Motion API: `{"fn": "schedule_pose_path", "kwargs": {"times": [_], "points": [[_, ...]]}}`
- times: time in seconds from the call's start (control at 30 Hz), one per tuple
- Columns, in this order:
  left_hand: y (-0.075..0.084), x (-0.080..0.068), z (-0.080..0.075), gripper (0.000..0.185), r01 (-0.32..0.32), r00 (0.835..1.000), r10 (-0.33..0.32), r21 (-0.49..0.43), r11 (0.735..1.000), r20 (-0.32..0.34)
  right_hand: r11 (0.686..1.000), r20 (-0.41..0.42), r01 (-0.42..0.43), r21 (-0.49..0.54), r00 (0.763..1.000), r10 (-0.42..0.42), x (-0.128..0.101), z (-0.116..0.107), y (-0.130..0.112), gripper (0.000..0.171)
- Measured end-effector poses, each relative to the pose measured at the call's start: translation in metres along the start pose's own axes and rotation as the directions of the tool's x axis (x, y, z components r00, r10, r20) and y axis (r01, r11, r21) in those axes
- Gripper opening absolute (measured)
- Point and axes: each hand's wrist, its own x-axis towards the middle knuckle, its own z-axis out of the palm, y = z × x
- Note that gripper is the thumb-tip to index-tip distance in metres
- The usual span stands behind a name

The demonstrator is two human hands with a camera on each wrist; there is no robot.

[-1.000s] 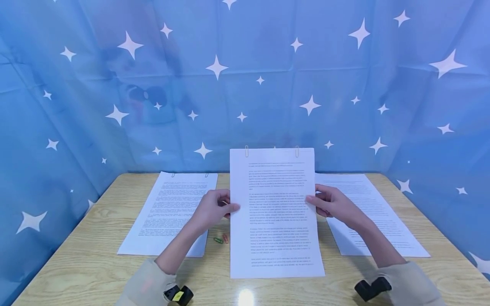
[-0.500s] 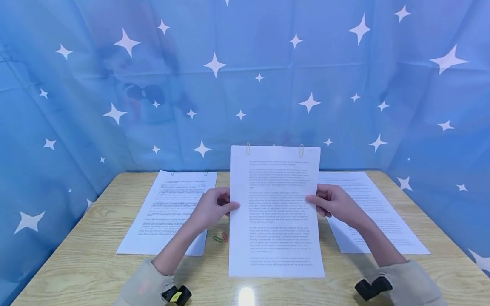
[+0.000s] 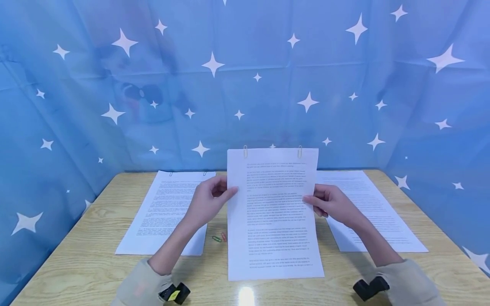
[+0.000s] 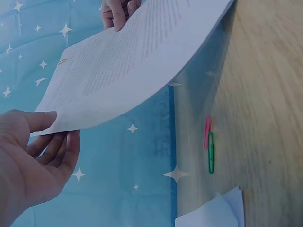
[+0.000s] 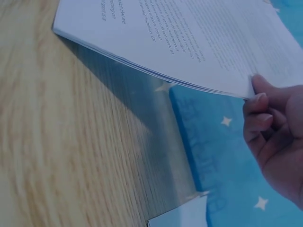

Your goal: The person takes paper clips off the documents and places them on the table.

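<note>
Paper stack (image 3: 272, 221), frame centre, bottom edge on table (image 3: 76, 263), tilted up. Left hand (image 3: 208, 204) & right hand (image 3: 333, 204) pinch its side edges mid-height. Prob. light, floppy, slippery; 2 clips (image 3: 245, 151) at top.

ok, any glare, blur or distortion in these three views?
Head view: a bright glare spot on the table just below the held stack, and the table's edges bow from the wide lens; print too small to read. Left wrist view: left hand soft, paperclips fairly sharp. Right wrist view: near wood smeared, right hand soft, stack casts a shadow.
</note>
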Motion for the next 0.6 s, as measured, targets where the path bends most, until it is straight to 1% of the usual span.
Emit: {"fn": "schedule_pose_path", "kwargs": {"times": [0.13,0.23,0.43,0.6], "points": [[0.008,0.000,-0.001,0.020,-0.057,0.997,0.055,-0.024,0.998,-0.051,1.000,0.011,0.009,-0.004,1.000,-0.009,0.000,0.001,0.000,0.019],[0.013,-0.001,-0.001,0.024,-0.099,0.992,0.096,-0.035,0.994,-0.085,1.000,0.017,0.014,-0.010,1.000,-0.014,-0.001,0.002,0.000,0.018],[0.019,-0.002,-0.003,0.026,-0.181,0.973,0.170,-0.057,0.982,-0.154,0.999,0.050,0.049,-0.005,0.998,-0.049,0.000,0.003,0.000,0.018],[0.024,-0.002,-0.004,0.026,-0.223,0.958,0.208,-0.058,0.973,-0.197,0.997,0.082,0.078,-0.001,0.994,-0.077,0.000,0.004,0.000,0.018]]}}
